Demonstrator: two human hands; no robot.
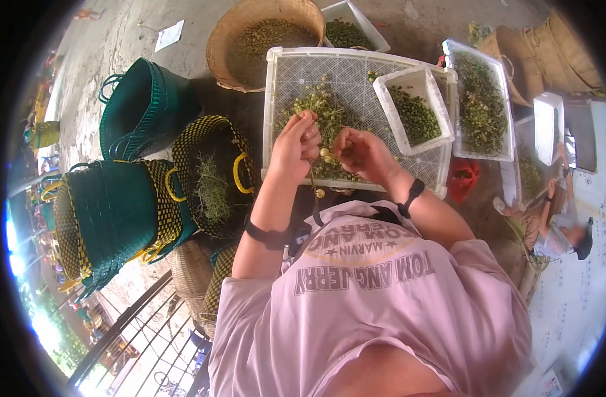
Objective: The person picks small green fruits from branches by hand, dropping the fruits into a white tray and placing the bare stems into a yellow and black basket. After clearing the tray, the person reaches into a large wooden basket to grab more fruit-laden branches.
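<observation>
My left hand (pixel 295 144) and my right hand (pixel 363 153) meet over the near edge of a white mesh tray (pixel 284 73). Together they pinch a green sprig (pixel 325 156) with small pale pods, and its stem hangs down below my left hand. Both wrists wear black bands. A pile of similar green sprigs (pixel 321 106) lies on the tray just beyond my fingers. A small white box (pixel 404 85) holding picked green pods rests on the tray's right side, close to my right hand.
A round woven basket (pixel 231 40) of green pods stands beyond the tray. Green and yellow plastic baskets (pixel 124 205) crowd the left. Another white tray (pixel 453 59) of greens lies at right, with a red bag (pixel 463 180) beside it. Another person (pixel 561 231) sits at far right.
</observation>
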